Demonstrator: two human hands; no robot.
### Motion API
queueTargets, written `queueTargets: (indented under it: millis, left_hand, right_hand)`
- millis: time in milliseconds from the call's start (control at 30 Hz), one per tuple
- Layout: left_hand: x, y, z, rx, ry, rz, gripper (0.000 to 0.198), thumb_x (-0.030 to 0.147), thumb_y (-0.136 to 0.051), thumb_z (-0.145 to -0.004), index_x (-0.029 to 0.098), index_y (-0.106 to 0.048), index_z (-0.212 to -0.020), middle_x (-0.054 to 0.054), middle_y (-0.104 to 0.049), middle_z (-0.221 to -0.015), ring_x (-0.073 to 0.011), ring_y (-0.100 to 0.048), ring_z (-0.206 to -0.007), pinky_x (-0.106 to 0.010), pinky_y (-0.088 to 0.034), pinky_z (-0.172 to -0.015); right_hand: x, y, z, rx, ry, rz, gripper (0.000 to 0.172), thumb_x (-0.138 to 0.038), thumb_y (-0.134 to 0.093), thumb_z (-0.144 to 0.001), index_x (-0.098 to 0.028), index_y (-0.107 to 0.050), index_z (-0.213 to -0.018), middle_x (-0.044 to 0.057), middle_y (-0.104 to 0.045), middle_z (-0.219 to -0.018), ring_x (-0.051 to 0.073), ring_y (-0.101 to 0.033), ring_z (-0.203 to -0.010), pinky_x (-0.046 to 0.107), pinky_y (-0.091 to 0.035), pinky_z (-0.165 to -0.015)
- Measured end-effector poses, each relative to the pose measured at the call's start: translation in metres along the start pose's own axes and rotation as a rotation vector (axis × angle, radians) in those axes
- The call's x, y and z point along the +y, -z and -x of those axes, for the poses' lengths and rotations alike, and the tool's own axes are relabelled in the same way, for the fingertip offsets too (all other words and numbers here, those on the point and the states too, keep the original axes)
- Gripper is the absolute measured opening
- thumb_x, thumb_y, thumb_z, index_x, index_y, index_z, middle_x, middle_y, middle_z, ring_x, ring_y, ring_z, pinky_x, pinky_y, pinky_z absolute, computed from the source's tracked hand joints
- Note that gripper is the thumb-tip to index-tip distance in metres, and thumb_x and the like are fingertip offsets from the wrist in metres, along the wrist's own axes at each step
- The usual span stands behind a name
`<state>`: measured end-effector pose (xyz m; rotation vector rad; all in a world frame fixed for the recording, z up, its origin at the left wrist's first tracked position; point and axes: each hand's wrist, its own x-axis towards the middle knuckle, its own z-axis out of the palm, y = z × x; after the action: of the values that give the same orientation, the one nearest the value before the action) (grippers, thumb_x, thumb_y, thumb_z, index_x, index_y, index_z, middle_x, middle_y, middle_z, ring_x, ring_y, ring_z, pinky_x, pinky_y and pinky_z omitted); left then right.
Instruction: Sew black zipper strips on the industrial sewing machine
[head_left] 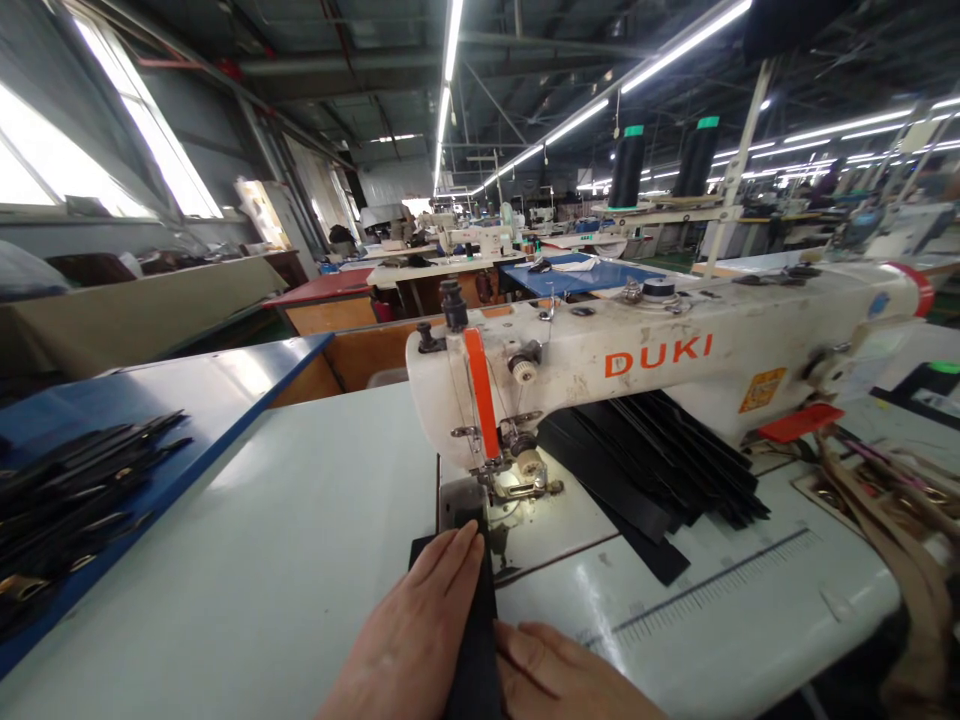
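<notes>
Strap (pixel 478 640) (black fabric) lower centre on counter (pixel 300 560), running up to sewing machine (pixel 675 360) presser foot (pixel 525 487); left hand (pixel 420 640) flat on it, right hand (pixel 562 680) touching its edge, both grips unclenched.

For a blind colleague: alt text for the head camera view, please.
Left hand and right hand press a black strip flat before the presser foot of a DUKI sewing machine. More black strips lie stacked under its arm.
</notes>
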<state>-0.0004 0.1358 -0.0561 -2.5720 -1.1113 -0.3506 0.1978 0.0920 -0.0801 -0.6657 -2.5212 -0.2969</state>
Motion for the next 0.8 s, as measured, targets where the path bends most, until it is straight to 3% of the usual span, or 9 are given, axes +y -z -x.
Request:
queueTargets:
  millis: [133, 367, 500, 667, 800]
  left_hand:
    - [0.002, -0.001, -0.002, -0.045, 0.054, 0.037, 0.066, -0.002, -0.037, -0.074, 0.017, -0.050, -0.136, -0.007, -0.053, -0.141, -0.0222, -0.050, -0.127, -0.032, -0.046, -0.102]
    - [0.010, 0.042, -0.021, -0.260, 0.062, 0.071, 0.062, -0.002, -0.038, -0.073, 0.013, -0.055, -0.131, -0.011, -0.058, -0.135, -0.0230, -0.055, -0.123, -0.034, -0.047, -0.101]
    - [0.010, 0.053, -0.031, -0.331, 0.022, 0.018, 0.061, -0.005, -0.036, -0.070, 0.009, -0.060, -0.124, -0.014, -0.061, -0.130, -0.0242, -0.059, -0.118, -0.035, -0.048, -0.099]
    - [0.003, 0.056, -0.037, -0.294, -0.019, 0.091, 0.058, -0.006, -0.037, -0.069, 0.011, -0.065, -0.117, -0.012, -0.065, -0.125, -0.0215, -0.062, -0.114, -0.032, -0.049, -0.098]
    - [0.000, 0.052, -0.033, -0.231, 0.004, 0.144, 0.055, -0.003, -0.040, -0.073, 0.015, -0.065, -0.118, -0.009, -0.066, -0.125, -0.0199, -0.061, -0.114, -0.034, -0.050, -0.098]
  right_hand:
    - [0.001, 0.002, 0.000, -0.017, 0.024, 0.014, 0.020, -0.028, -0.049, -0.099, -0.023, -0.058, -0.116, 0.003, -0.067, -0.117, 0.019, -0.057, -0.112, 0.028, -0.049, -0.091]
    - [0.001, 0.003, 0.000, -0.013, 0.020, 0.006, 0.021, -0.025, -0.049, -0.099, -0.022, -0.058, -0.117, 0.004, -0.064, -0.122, 0.019, -0.058, -0.111, 0.027, -0.049, -0.090]
    - [0.000, -0.001, 0.001, 0.009, -0.017, -0.008, 0.024, -0.023, -0.047, -0.099, -0.019, -0.059, -0.120, 0.004, -0.066, -0.119, 0.018, -0.057, -0.111, 0.025, -0.047, -0.093]
    - [-0.005, 0.003, -0.001, 0.024, -0.133, 0.006, 0.027, -0.022, -0.050, -0.095, -0.013, -0.059, -0.119, 0.009, -0.068, -0.114, 0.022, -0.059, -0.107, 0.032, -0.047, -0.093]
    - [-0.006, 0.025, -0.013, -0.056, -0.197, -0.032, 0.022, -0.024, -0.060, -0.089, -0.009, -0.063, -0.105, 0.014, -0.068, -0.106, 0.024, -0.062, -0.097, 0.034, -0.049, -0.088]
